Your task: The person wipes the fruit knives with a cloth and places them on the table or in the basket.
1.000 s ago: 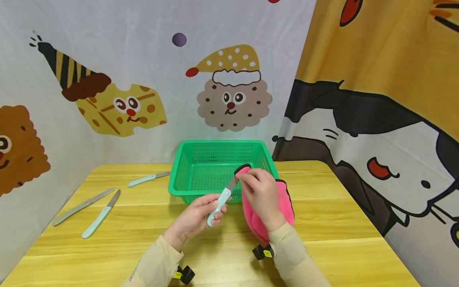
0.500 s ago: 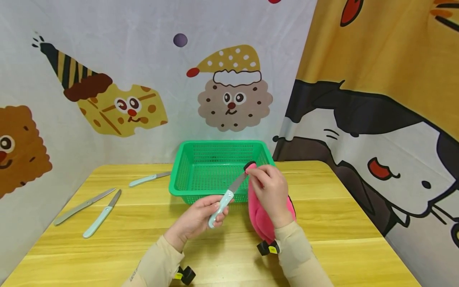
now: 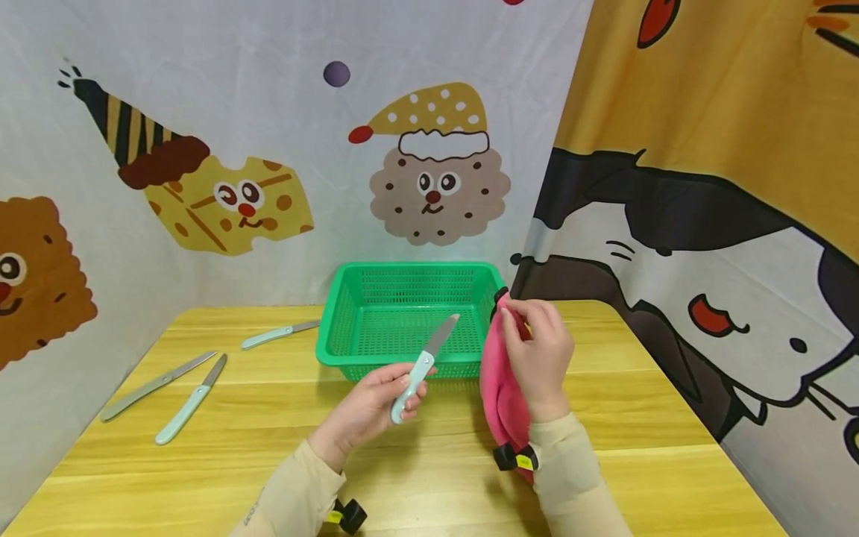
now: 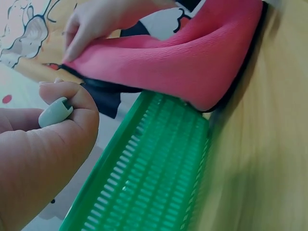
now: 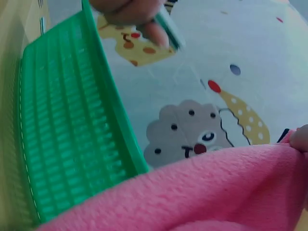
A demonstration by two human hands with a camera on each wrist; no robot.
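knife (image 3: pixel 424 365): in left hand (image 3: pixel 365 409) | pink cloth (image 3: pixel 497 377): hangs from right hand (image 3: pixel 540 358)

The pink cloth (image 3: pixel 495 380) hides the near right corner of the green basket (image 3: pixel 326 328). Before the basket, the left hand (image 3: pixel 369 403) partly covers the held knife (image 3: pixel 420 368). Left of the basket, I can't tell whether another knife (image 3: pixel 270 338) slips behind it.

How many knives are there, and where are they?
4. One knife is in the left hand; a grey knife and a mint-handled knife lie leftmost on the table; a fourth knife lies left of the green basket. The pink cloth might hide more.
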